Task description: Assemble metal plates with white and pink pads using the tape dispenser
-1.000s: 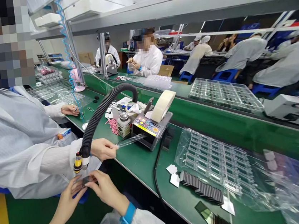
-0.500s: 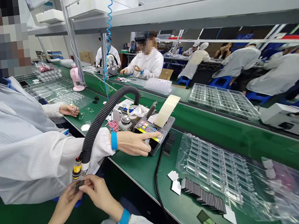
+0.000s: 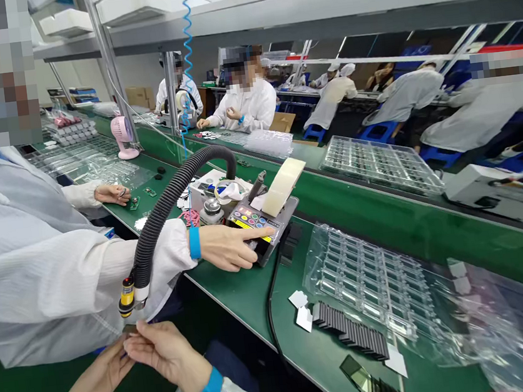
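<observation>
long green workbench (image 3: 239,293) beneath white metal shelving (image 3: 269,16), seated workers in white smocks (image 3: 243,97) along the far side. below and left of an electronic tape dispenser (image 3: 258,228), at the near edge of the bench, two bare hands of the person close together: left hand (image 3: 99,372) reaching in from the lower corner, right hand (image 3: 166,351) above it with a blue wrist strap (image 3: 208,391), both half open, fingertips almost meeting. thin dark sliver (image 3: 128,329) right at those fingertips, mostly hidden beneath a yellow-and-black nozzle (image 3: 127,297) on a black corrugated hose (image 3: 173,209); clamped or merely touching, impossible to tell. on the dispenser itself, a cream tape roll (image 3: 284,187) on top and a co-worker's hand (image 3: 225,248) with fingertips at the colored keypad (image 3: 250,219). just left of the dispenser, a glass bottle (image 3: 213,211) and pink strips (image 3: 191,217). to its right, a bagged clear plastic tray (image 3: 365,278), white paper squares (image 3: 302,311) and a row of dark striped pieces (image 3: 353,339).
</observation>
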The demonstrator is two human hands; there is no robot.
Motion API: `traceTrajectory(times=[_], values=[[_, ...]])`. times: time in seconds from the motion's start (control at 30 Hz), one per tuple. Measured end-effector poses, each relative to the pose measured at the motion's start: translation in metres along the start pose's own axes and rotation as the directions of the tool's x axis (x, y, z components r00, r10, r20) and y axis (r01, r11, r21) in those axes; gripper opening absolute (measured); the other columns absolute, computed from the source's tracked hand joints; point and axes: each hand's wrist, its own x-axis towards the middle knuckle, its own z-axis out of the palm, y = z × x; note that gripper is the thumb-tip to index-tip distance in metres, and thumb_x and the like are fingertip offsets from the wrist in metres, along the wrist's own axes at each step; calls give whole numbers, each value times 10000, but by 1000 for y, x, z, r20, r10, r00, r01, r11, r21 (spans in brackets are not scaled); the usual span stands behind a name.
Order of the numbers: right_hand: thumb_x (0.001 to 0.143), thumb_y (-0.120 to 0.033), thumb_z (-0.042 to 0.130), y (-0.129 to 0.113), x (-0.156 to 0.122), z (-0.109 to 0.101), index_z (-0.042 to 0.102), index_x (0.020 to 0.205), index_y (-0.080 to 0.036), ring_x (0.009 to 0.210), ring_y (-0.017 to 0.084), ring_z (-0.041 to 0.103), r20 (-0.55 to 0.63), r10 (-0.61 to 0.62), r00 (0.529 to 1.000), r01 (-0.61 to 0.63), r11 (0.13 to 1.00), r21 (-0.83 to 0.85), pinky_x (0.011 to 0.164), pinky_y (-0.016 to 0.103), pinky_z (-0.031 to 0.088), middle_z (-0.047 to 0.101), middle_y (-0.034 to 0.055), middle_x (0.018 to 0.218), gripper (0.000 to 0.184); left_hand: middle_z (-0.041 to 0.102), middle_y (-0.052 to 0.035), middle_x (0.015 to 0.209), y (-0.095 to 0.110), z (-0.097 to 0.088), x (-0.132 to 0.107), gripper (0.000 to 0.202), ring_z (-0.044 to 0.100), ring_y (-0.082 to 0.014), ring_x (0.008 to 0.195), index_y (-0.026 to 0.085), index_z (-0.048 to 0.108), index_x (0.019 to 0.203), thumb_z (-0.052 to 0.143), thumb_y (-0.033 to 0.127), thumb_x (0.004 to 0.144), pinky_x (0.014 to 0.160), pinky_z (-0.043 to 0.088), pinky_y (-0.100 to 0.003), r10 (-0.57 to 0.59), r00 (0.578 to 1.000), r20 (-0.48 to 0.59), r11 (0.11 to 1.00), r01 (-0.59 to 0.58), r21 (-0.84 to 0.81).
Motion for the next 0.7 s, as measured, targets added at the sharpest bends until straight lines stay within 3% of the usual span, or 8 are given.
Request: traceTrajectory(times=[0.17,0.27,0.33,0.4,0.43,0.53,0.6,0.7], values=[[594,-524,801,12,-58,-19,681,805,-75,610,74,637,5,-185,983,185,981,56,632,163,521,682,62,720,510,697,-122,1165,18,46,-9,525,571,-324,1186,137,597,1109,629,522,754,1000,472,-457,-25,999,32,1000,24,9],[528,-456,858,2,-115,-44,698,879,-155,704,106,640,-43,-427,903,427,904,-2,721,212,526,684,30,798,489,714,-146,1087,24,87,-33,576,672,-323,1008,145,608,1114,648,574,732,883,539,-457,-36,990,135,999,30,43],[693,-422,770,-11,-155,-59,701,948,-196,803,150,642,-1,-758,652,717,617,-324,757,254,529,681,57,862,347,711,-105,1045,31,116,-55,532,676,-269,954,180,625,1110,639,568,746,860,545,-387,6,978,209,998,-21,65],[768,-352,718,-25,-191,-71,678,1014,-247,864,164,642,119,-912,393,805,279,-523,757,256,536,680,57,932,270,679,-76,1071,44,142,-76,363,644,-208,973,227,623,1126,534,465,867,868,525,-312,152,940,306,969,-203,143],[792,-324,697,-32,-206,-75,662,1041,-259,887,164,641,176,-938,300,798,146,-585,762,253,538,679,53,946,259,667,-63,1063,52,155,-85,305,638,-179,943,255,615,1137,473,407,914,845,524,-283,257,893,369,924,-339,176],[832,-285,653,-46,-238,-84,619,1092,-234,903,153,630,303,-945,127,712,-126,-691,775,250,538,675,54,966,267,653,-46,986,75,186,-103,303,621,-137,816,281,570,1198,449,357,931,766,525,-230,588,602,540,659,-743,112],[842,-296,637,-51,-250,-88,609,1086,-201,907,152,616,355,-932,76,638,-228,-735,790,258,529,665,63,975,264,670,-47,946,87,204,-108,390,629,-139,779,272,505,1272,492,404,905,729,538,-217,676,438,593,507,-860,58],[840,-306,636,-52,-260,-93,604,1065,-181,932,155,594,382,-922,63,553,-287,-783,816,273,513,643,71,1011,259,694,-30,883,98,224,-110,499,656,-133,747,268,460,1306,545,461,854,702,554,-193,701,346,624,401,-914,57]])
